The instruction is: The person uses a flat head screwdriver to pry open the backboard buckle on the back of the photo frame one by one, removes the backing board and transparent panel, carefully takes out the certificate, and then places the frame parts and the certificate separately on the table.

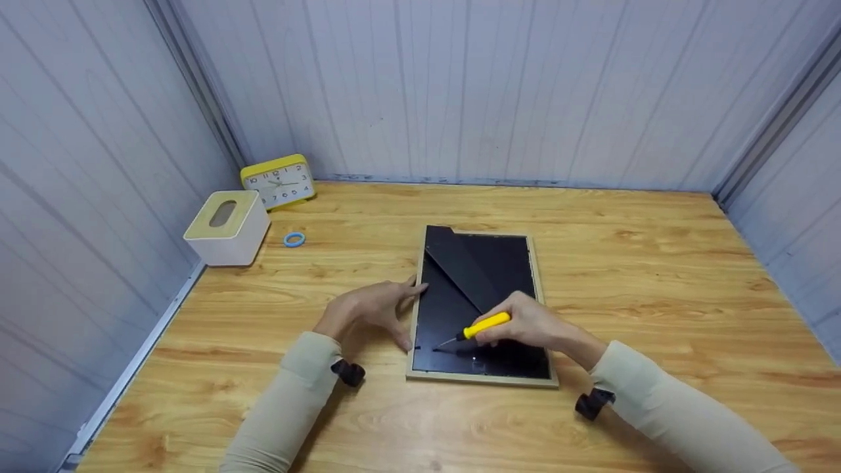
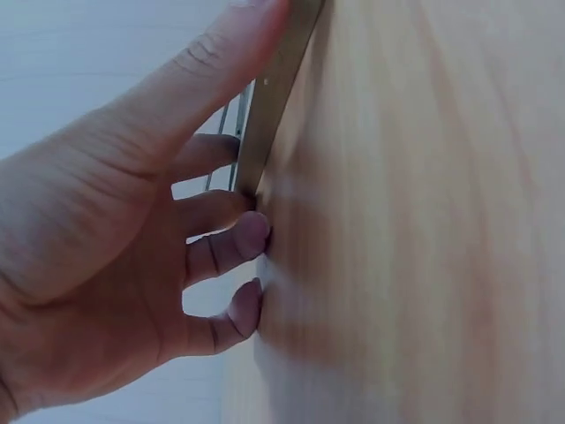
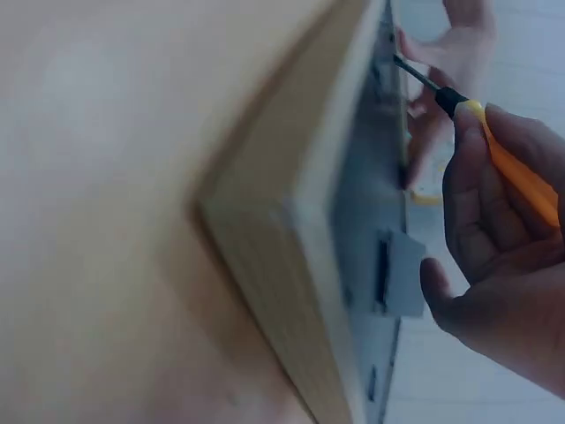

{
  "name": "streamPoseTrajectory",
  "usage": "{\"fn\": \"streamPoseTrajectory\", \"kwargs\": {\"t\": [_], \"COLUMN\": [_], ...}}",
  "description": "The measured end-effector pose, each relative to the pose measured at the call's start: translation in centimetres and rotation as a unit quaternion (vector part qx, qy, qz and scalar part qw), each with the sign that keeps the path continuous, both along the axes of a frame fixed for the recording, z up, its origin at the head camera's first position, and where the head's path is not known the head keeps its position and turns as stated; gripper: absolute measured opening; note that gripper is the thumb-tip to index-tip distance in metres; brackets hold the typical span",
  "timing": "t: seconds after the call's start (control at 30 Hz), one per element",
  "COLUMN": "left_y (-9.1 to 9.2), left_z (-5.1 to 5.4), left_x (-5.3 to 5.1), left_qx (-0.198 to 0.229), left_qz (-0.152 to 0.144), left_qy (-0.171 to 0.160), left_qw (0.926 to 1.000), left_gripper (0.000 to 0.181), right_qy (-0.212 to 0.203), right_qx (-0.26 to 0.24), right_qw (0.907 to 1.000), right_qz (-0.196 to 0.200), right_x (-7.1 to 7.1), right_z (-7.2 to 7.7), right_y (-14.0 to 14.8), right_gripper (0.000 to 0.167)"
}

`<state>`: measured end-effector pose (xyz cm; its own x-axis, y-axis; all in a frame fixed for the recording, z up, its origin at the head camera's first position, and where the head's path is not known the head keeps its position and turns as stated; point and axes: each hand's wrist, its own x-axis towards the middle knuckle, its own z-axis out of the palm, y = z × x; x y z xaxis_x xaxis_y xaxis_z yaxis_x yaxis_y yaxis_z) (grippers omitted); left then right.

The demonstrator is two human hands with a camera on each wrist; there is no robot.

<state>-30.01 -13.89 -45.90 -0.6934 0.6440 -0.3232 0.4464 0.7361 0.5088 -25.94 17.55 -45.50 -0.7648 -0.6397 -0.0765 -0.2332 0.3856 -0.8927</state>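
A picture frame with a light wooden border and black backing (image 1: 453,322) lies on the table, a black stand flap (image 1: 463,272) running diagonally across it. My right hand (image 1: 525,320) grips a yellow-handled screwdriver (image 1: 487,325), its tip low over the backing's lower left part; contact cannot be told. In the right wrist view, fingers of the right hand (image 3: 508,203) curl round the handle (image 3: 521,172). My left hand (image 1: 378,305) rests at the frame's left side, fingers spread; in the left wrist view the left hand (image 2: 132,194) has its thumb and fingers against the wooden edge (image 2: 269,106).
At the back left stand a yellow clock (image 1: 279,182) and a white tissue box (image 1: 230,240) with a wood-toned top. A blue ring (image 1: 294,240) lies beside the box. Pale panelled walls (image 1: 460,92) enclose the wooden table (image 1: 657,276) at the back and both sides.
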Motion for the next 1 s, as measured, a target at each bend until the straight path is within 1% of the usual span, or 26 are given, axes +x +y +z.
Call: {"fn": "streamPoseTrajectory", "kwargs": {"t": [0.07,0.17,0.3,0.4,0.57,0.77,0.87,0.93,1.0], "left_y": [0.0,0.1,0.3,0.5,0.8,1.2,1.5,1.7,1.9], "left_z": [0.0,0.1,0.2,0.2,0.1,0.0,0.1,0.2,0.4], "left_x": [0.0,0.0,0.0,0.0,0.0,0.1,0.2,0.3,0.3], "left_qx": [-0.011,-0.017,-0.013,-0.013,-0.014,-0.021,-0.027,-0.032,-0.043], "left_qz": [-0.006,-0.017,-0.019,-0.02,-0.019,-0.021,-0.019,-0.014,-0.011], "left_qy": [-0.005,-0.016,-0.009,-0.001,0.001,0.015,0.013,0.01,0.006], "left_qw": [0.9999,0.9996,0.9997,0.9997,0.9997,0.9995,0.9994,0.9993,0.999], "left_gripper": [0.127,0.131,0.131,0.131,0.131,0.13,0.131,0.132,0.133], "right_qy": [-0.014,-0.04,-0.038,-0.034,-0.035,-0.024,-0.02,-0.005,0.024], "right_qx": [-0.01,-0.032,-0.038,-0.036,-0.033,-0.041,-0.044,-0.037,-0.024], "right_qw": [0.9998,0.9987,0.9983,0.9984,0.998,0.9976,0.9975,0.998,0.9983], "right_qz": [0.006,-0.002,-0.02,-0.027,-0.041,-0.049,-0.051,-0.051,-0.047], "right_x": [0.3,0.7,0.9,1.0,1.3,1.6,1.7,1.8,1.7], "right_z": [-0.5,-1.1,-1.4,-1.4,-1.6,-1.6,-1.3,-0.9,-0.3], "right_y": [-0.7,-1.4,-1.6,-1.6,-1.9,-2.4,-2.7,-3.0,-3.5], "right_gripper": [0.026,0.026,0.025,0.026,0.029,0.026,0.024,0.023,0.021]}}
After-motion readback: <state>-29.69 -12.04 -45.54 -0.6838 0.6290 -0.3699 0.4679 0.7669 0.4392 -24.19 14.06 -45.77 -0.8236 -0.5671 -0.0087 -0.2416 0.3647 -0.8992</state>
